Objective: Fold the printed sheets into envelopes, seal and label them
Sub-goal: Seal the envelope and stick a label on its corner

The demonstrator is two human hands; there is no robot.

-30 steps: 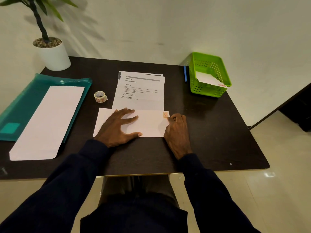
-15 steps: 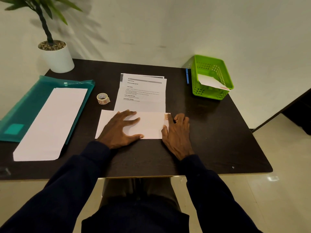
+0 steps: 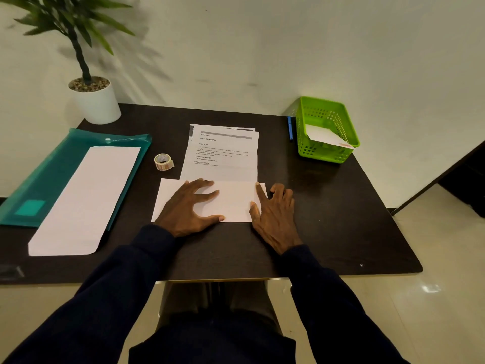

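A white envelope [image 3: 236, 200] lies flat near the table's front middle. My left hand [image 3: 191, 206] presses on it with fingers spread. My right hand [image 3: 273, 211] rests flat over the envelope's right end, index finger stretched along that edge, covering the orange label seen earlier. Behind the envelope lies a stack of printed sheets [image 3: 223, 153]. A small roll of labels [image 3: 163, 162] sits to their left. A stack of blank envelopes [image 3: 84, 198] lies on a teal folder [image 3: 42, 179] at the left.
A green basket [image 3: 328, 151] at the back right holds one finished envelope [image 3: 328, 137], with a blue pen [image 3: 290, 128] beside it. A potted plant [image 3: 94, 101] stands at the back left corner. The dark table [image 3: 341, 219] ends just before my lap.
My right hand slid from the envelope's top right corner onto its right end and flattened, hiding the orange label. My left hand stayed put. The camera tilted slightly.
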